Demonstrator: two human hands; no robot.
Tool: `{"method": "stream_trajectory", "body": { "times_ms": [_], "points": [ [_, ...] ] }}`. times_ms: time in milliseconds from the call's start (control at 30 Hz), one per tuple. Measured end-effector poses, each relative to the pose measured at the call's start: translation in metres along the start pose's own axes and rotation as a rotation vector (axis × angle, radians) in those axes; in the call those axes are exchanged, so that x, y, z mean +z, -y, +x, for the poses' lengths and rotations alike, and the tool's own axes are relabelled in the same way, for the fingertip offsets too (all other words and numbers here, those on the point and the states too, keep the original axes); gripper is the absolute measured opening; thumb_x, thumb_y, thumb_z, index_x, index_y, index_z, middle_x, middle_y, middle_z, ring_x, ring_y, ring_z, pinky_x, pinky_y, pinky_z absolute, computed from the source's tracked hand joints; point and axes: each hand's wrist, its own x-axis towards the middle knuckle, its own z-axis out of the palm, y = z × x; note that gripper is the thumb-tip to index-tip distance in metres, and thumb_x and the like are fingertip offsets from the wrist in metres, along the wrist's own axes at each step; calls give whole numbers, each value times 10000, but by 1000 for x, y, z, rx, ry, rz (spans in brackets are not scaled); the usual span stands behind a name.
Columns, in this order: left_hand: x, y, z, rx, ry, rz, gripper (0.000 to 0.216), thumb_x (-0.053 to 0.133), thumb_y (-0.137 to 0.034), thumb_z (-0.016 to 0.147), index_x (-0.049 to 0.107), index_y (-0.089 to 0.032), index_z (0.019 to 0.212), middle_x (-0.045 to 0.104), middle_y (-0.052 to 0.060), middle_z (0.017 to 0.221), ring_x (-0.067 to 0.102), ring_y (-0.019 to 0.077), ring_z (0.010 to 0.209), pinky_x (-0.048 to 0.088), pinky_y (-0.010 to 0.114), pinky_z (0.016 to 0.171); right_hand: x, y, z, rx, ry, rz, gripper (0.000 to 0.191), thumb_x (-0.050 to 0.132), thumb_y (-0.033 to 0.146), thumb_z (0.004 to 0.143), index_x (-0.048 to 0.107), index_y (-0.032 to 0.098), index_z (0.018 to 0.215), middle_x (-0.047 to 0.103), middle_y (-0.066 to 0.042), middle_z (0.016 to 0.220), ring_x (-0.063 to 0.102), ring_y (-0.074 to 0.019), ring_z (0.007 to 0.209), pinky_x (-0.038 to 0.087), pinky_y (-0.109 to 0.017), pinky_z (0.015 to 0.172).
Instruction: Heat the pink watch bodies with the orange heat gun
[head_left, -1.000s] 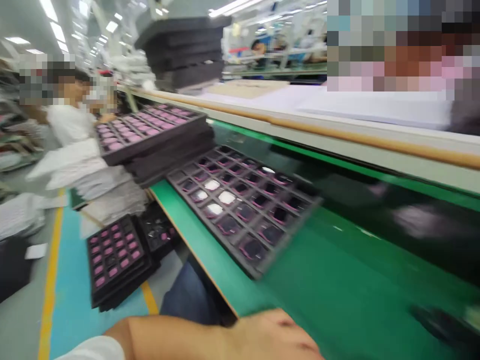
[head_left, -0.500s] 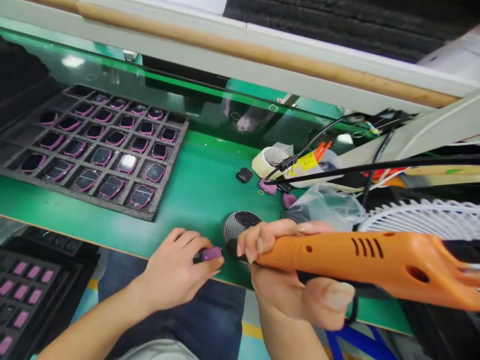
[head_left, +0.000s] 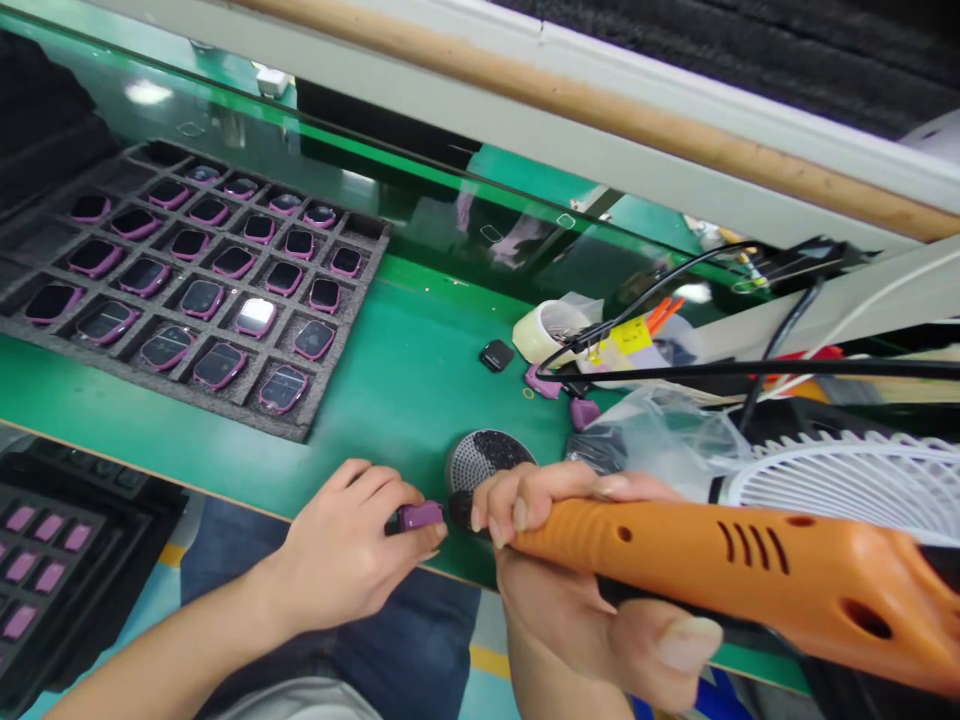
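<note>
The left hand (head_left: 352, 550) is curled nearly closed, pinching a small, glossy purple rounded case (head_left: 421, 516) between thumb and fingers low over the front edge of the green-topped counter (head_left: 405, 370). The right hand (head_left: 547, 588) is wrapped around the narrow end of a long orange plastic power tool (head_left: 697, 565), whose rounded black tip (head_left: 460, 510) points at the case; whether the two touch, I cannot tell. Just behind the tip sits a round silver perforated dish (head_left: 466, 462) strewn with dark bits.

With so little of the case gripped, a sideways push from the tip could probably twist it loose, and so near the edge it might drop to the floor. If the tool wavered, the tip could skid and scuff the purple finish, catch the left thumb, or knock the dish and scatter its bits. The thin black cable (head_left: 750, 371) crossing behind might snag on a wide swing. The dark grey foam tray (head_left: 301, 424) of purple-rimmed watch-like pieces lies well apart, so seems less at risk
</note>
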Motion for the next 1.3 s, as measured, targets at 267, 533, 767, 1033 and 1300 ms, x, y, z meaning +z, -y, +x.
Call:
{"method": "stream_trajectory", "body": {
  "times_ms": [267, 533, 767, 1033, 1300],
  "points": [
    [0, 0, -1, -17, 11, -27, 181, 729, -321, 1108, 785, -279, 1274, 779, 41, 1179, 663, 240, 1047, 452, 430, 906, -5, 1, -2, 7, 15, -20, 509, 751, 772, 926, 671, 339, 1182, 681, 60, 823, 589, -152, 567, 555, -339, 532],
    [0, 0, 1, -17, -1, -22, 169, 722, -323, 1109, 787, -262, 1254, 775, 45, 1152, 656, 241, 1048, 457, 429, 903, -4, 1, -2, 10, 12, -12, 494, 767, 754, 921, 689, 337, 1173, 693, 64, 822, 593, -156, 562, 557, -345, 524],
    [0, -1, 1, -16, -8, -19, 160, 729, -311, 1101, 797, -257, 1235, 779, 47, 1146, 660, 235, 1018, 459, 434, 882, 0, -6, -3, -42, -1, -10, 503, 702, 786, 952, 698, 348, 1199, 666, 53, 791, 564, -158, 548, 511, -334, 491],
    [1, 0, 1, -21, -22, -8, 169, 715, -317, 1108, 790, -264, 1250, 775, 46, 1109, 662, 238, 1000, 458, 442, 873, 3, 0, 0, -7, 66, -22, 465, 807, 727, 900, 770, 346, 1163, 706, 31, 770, 595, -179, 533, 530, -373, 472],
    [1, 1, 1, 3, -34, 7, 151, 711, -299, 1109, 794, -258, 1228, 771, 53, 1096, 664, 229, 984, 466, 425, 867, 6, -5, -1, 53, 91, 10, 487, 853, 745, 854, 744, 377, 1154, 697, 60, 772, 588, -149, 533, 532, -334, 512]
  ]
}}
